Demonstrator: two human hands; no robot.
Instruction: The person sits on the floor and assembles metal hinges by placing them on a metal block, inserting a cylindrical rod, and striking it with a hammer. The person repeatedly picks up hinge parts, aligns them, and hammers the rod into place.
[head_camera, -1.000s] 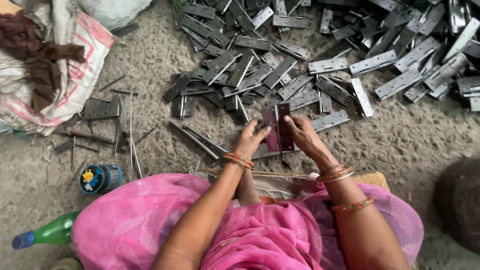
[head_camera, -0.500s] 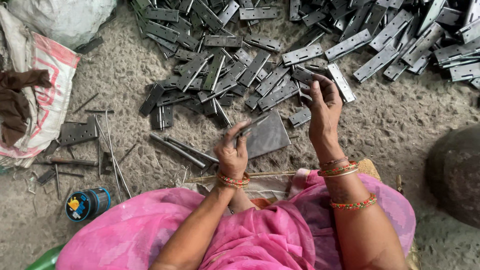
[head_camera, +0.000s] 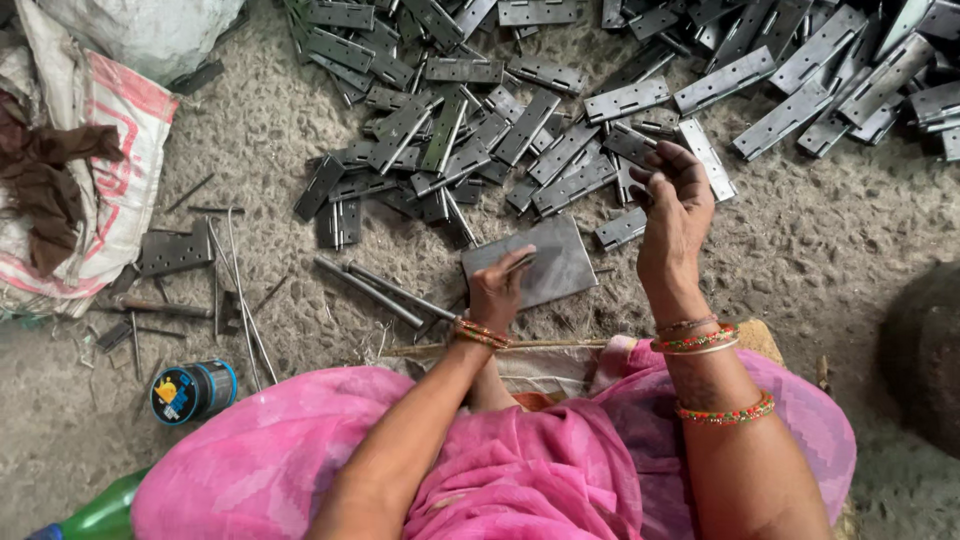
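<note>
Since the earlier frame the right hand (head_camera: 678, 200) has lifted a hinge leaf (head_camera: 632, 145) off the pile (head_camera: 520, 130), pinched aslant, up-right of the left hand (head_camera: 497, 290) pinching a thin pin (head_camera: 521, 264) over the flat plate (head_camera: 560, 270).

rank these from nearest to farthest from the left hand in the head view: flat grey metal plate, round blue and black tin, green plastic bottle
1. Flat grey metal plate: directly under the left hand, touching it.
2. Round blue and black tin: on the ground, out to the left.
3. Green plastic bottle: bottom left corner, beyond the tin.

R hand (head_camera: 677, 205) on hinge (head_camera: 632, 143), L hand (head_camera: 497, 290) w/ pin (head_camera: 520, 264)
</note>
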